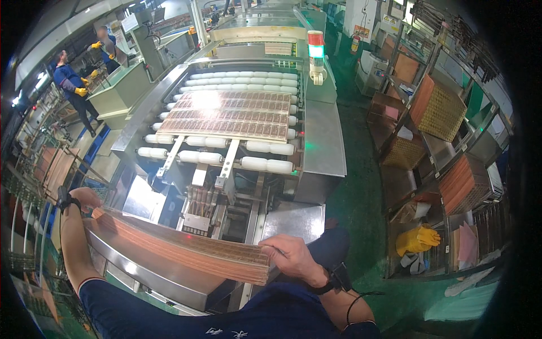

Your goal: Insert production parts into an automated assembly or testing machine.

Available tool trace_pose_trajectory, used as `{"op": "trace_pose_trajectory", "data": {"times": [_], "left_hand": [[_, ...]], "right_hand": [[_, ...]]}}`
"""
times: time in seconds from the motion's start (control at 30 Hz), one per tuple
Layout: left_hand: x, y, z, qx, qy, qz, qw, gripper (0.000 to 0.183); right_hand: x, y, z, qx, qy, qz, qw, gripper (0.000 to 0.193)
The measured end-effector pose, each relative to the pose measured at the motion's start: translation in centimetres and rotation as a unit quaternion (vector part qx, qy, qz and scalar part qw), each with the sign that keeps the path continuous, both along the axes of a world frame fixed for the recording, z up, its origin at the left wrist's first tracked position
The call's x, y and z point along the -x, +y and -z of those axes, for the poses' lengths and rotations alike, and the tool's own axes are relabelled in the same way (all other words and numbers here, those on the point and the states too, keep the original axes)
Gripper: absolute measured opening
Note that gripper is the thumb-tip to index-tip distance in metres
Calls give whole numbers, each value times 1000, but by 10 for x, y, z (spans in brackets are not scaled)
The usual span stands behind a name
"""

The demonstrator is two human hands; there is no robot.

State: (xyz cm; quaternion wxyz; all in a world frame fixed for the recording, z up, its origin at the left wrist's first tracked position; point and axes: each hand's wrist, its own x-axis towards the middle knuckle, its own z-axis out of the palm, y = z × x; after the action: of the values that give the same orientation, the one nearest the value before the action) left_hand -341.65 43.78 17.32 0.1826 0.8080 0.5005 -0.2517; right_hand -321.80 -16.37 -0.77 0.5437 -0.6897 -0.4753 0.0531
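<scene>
White written characters stand on the person's dark blue shirt at the bottom centre of the frame. At the upper right, a pale sign bears yellow triangles, and an orange-and-white sign is on a pale pillar; its lettering is too small to read.

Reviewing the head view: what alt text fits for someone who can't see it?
A person's right hand grips one end of a stack of copper-coloured sheets, the left hand at the other. Beyond, patterned panels lie on white rollers.
</scene>
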Motion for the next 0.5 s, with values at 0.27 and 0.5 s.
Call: {"op": "trace_pose_trajectory", "data": {"times": [0.27,0.5], "left_hand": [[2,-2,3,-48,-1,5,999,43],[-1,8,8,-47,25,33,998,52]], "right_hand": [[0,0,-1,6,12,0,1000,24],[2,-6,16,43,171,-51,983,31]]}}
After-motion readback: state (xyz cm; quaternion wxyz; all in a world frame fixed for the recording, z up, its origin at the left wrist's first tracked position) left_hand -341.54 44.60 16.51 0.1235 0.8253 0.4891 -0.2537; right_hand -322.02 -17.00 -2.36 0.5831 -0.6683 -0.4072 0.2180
